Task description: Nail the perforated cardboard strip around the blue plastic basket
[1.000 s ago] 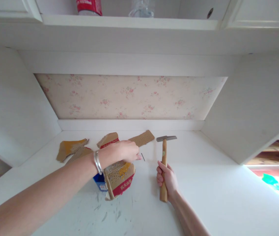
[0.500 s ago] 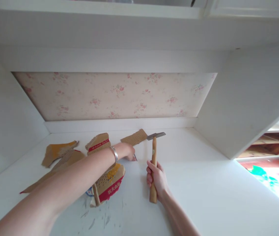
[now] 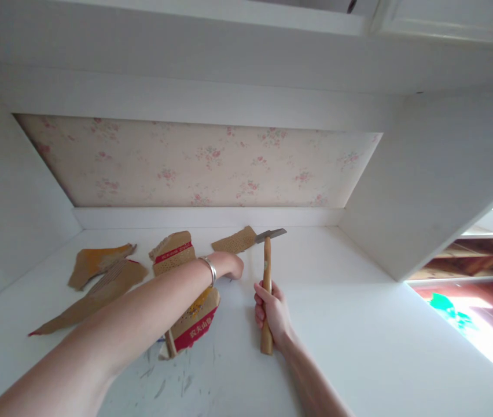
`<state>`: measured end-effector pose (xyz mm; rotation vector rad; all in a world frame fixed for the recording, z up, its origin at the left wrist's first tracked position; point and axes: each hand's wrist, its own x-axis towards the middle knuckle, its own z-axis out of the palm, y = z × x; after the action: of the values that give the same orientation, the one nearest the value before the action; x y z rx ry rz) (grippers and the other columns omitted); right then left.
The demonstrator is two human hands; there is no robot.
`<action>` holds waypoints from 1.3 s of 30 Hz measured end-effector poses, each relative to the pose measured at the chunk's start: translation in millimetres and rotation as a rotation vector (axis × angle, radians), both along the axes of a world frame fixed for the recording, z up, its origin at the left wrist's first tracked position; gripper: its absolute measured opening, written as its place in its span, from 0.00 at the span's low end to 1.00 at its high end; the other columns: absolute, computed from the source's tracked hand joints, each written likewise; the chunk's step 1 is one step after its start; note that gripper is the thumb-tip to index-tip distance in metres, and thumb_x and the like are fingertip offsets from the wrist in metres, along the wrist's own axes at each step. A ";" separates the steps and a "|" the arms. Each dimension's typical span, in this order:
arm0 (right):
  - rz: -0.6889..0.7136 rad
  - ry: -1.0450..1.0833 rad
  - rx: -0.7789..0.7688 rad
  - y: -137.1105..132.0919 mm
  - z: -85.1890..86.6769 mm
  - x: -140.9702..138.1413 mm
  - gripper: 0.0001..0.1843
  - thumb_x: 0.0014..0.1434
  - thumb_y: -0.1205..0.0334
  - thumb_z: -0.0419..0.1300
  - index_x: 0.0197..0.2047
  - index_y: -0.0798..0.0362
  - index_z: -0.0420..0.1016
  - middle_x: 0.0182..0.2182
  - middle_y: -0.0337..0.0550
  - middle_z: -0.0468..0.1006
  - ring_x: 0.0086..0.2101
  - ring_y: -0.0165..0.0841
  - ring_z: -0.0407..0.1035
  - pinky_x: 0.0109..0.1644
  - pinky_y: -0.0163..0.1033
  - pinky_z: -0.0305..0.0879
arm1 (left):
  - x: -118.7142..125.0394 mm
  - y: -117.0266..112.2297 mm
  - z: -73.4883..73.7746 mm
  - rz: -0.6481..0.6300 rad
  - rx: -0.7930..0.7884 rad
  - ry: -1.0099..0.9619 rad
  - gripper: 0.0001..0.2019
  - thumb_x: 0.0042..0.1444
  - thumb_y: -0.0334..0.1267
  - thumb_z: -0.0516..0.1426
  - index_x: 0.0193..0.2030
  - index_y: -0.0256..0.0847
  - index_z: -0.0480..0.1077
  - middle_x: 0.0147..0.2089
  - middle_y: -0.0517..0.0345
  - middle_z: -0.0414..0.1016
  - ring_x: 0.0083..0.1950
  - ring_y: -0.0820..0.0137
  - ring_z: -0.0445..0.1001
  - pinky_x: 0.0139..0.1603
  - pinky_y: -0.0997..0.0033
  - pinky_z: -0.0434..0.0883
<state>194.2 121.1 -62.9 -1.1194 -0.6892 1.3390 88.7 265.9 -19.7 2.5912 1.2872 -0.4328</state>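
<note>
your right hand (image 3: 275, 310) wrapped round the wooden handle of the hammer (image 3: 267, 266), its head beyond your fist, your left hand (image 3: 231, 266) near the cardboard strip (image 3: 234, 240), its grip hidden

- I see my right hand (image 3: 275, 308) gripping a wooden-handled hammer (image 3: 267, 263)
- My left hand (image 3: 231, 266), its grasp hidden from me, sits near a perforated cardboard strip (image 3: 234, 239)
- On my left, torn cardboard scraps (image 3: 110, 288) lie on the white countertop (image 3: 342, 330)
</note>
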 end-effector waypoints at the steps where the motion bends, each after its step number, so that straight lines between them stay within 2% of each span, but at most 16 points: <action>1: 0.007 -0.009 0.002 -0.3 0.1 -0.3 0.17 0.53 0.50 0.64 0.31 0.48 0.60 0.17 0.23 0.62 0.11 0.20 0.51 0.08 0.26 0.50 | 1.6 -2.8 0.5 0.012 -0.028 0.034 0.17 0.63 0.42 0.57 0.56 0.40 0.67 0.56 0.49 0.70 0.51 0.62 0.73 0.49 0.55 0.74; 5: 0.036 -0.030 0.007 -1.6 0.1 -1.1 0.19 0.52 0.49 0.65 0.31 0.48 0.60 0.16 0.22 0.61 0.10 0.20 0.50 0.08 0.25 0.50 | 0.0 -13.1 13.9 0.036 -0.041 0.078 0.16 0.63 0.42 0.57 0.56 0.40 0.68 0.56 0.49 0.70 0.51 0.62 0.73 0.49 0.56 0.74; 8: 0.052 -0.040 0.009 -2.4 -0.5 -0.5 0.19 0.52 0.48 0.66 0.31 0.48 0.60 0.16 0.22 0.61 0.10 0.20 0.50 0.08 0.26 0.50 | -12.2 -18.9 39.3 0.016 0.044 -0.008 0.16 0.64 0.42 0.56 0.56 0.40 0.68 0.56 0.49 0.70 0.51 0.63 0.73 0.49 0.55 0.74; 10: 0.054 -0.046 0.014 -2.5 -1.0 0.2 0.19 0.51 0.49 0.66 0.31 0.48 0.60 0.17 0.23 0.61 0.10 0.20 0.51 0.08 0.26 0.50 | -26.9 -24.9 60.9 0.006 0.115 -0.082 0.13 0.64 0.44 0.55 0.50 0.39 0.71 0.49 0.51 0.74 0.45 0.66 0.75 0.46 0.59 0.74; 13: 0.045 -0.050 0.020 -2.2 -1.9 0.9 0.18 0.52 0.49 0.66 0.31 0.49 0.61 0.18 0.24 0.62 0.11 0.20 0.52 0.09 0.26 0.50 | -56.9 -43.9 89.1 0.031 0.263 -0.207 0.14 0.64 0.44 0.51 0.36 0.44 0.76 0.35 0.56 0.79 0.34 0.66 0.75 0.34 0.69 0.68; 16: 0.035 -0.049 0.014 -2.2 -3.2 1.0 0.18 0.53 0.50 0.66 0.32 0.49 0.61 0.18 0.24 0.62 0.11 0.20 0.52 0.09 0.26 0.51 | -89.8 -75.0 100.2 0.108 0.440 -0.307 0.20 0.65 0.43 0.46 0.31 0.43 0.76 0.30 0.55 0.79 0.33 0.67 0.74 0.34 0.69 0.64; 18: 0.030 -0.050 0.013 -2.8 -4.0 0.8 0.17 0.53 0.51 0.66 0.31 0.49 0.61 0.18 0.24 0.62 0.11 0.20 0.52 0.09 0.26 0.51 | -110.0 -96.8 96.6 0.164 0.540 -0.368 0.21 0.65 0.41 0.45 0.26 0.42 0.74 0.27 0.56 0.77 0.30 0.69 0.73 0.33 0.70 0.62; 20: 0.028 -0.055 0.016 -3.9 -4.2 0.3 0.17 0.53 0.51 0.66 0.31 0.49 0.61 0.18 0.24 0.63 0.11 0.20 0.53 0.09 0.26 0.52 | -127.3 -115.6 86.9 0.218 0.659 -0.553 0.22 0.64 0.42 0.47 0.21 0.41 0.71 0.19 0.60 0.72 0.23 0.73 0.69 0.28 0.73 0.60; 23: 0.027 -0.065 0.024 -5.5 -3.4 -0.9 0.17 0.54 0.52 0.66 0.31 0.50 0.61 0.18 0.25 0.63 0.11 0.20 0.52 0.09 0.26 0.52 | -146.5 -135.7 69.4 0.280 0.685 -0.715 0.24 0.65 0.44 0.49 0.19 0.41 0.71 0.17 0.62 0.70 0.20 0.75 0.66 0.26 0.74 0.60; 25: 0.026 -0.072 0.027 -6.1 -2.8 -1.5 0.17 0.54 0.51 0.66 0.31 0.50 0.62 0.18 0.25 0.63 0.11 0.19 0.52 0.09 0.26 0.52 | -154.3 -144.6 60.2 0.329 0.622 -0.798 0.21 0.65 0.45 0.50 0.24 0.41 0.75 0.22 0.60 0.76 0.22 0.74 0.70 0.28 0.74 0.64; 27: 0.026 -0.077 0.025 -6.1 -3.0 -1.8 0.18 0.53 0.51 0.66 0.31 0.50 0.62 0.18 0.25 0.63 0.11 0.19 0.52 0.09 0.25 0.52 | -158.5 -150.6 53.7 0.368 0.501 -0.914 0.17 0.66 0.45 0.50 0.36 0.43 0.79 0.34 0.59 0.82 0.32 0.71 0.77 0.34 0.75 0.70; 29: 0.026 -0.080 0.018 -5.5 -4.2 -1.8 0.18 0.52 0.50 0.67 0.31 0.50 0.62 0.18 0.25 0.64 0.11 0.20 0.52 0.08 0.26 0.52 | -159.7 -153.8 48.5 0.386 0.377 -1.031 0.15 0.66 0.44 0.50 0.44 0.45 0.78 0.44 0.59 0.83 0.42 0.69 0.80 0.41 0.76 0.72; 31: 0.022 -0.082 0.010 -4.8 -5.8 -1.7 0.19 0.51 0.50 0.67 0.32 0.50 0.63 0.18 0.25 0.64 0.11 0.20 0.52 0.08 0.26 0.51 | -158.6 -154.2 42.8 0.391 0.284 -1.134 0.13 0.66 0.45 0.51 0.45 0.45 0.76 0.45 0.59 0.82 0.46 0.68 0.80 0.44 0.75 0.74; 34: 0.017 -0.087 0.001 -4.4 -7.6 -1.6 0.19 0.51 0.50 0.68 0.32 0.49 0.63 0.18 0.25 0.64 0.11 0.20 0.52 0.08 0.26 0.52 | -155.3 -152.3 33.0 0.399 0.208 -1.269 0.12 0.66 0.45 0.51 0.42 0.43 0.72 0.42 0.56 0.82 0.44 0.67 0.80 0.45 0.73 0.75; 39: 0.021 -0.099 -0.007 -4.9 -7.5 -1.5 0.17 0.53 0.51 0.67 0.31 0.49 0.62 0.19 0.25 0.63 0.12 0.20 0.52 0.09 0.26 0.52 | -155.2 -155.0 23.1 0.416 0.262 -1.357 0.09 0.67 0.43 0.50 0.44 0.42 0.66 0.47 0.51 0.80 0.46 0.66 0.80 0.45 0.69 0.76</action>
<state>192.7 116.1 -70.4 -1.1938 -0.7711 1.3116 -66.6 110.9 3.4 1.8328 1.2009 1.3700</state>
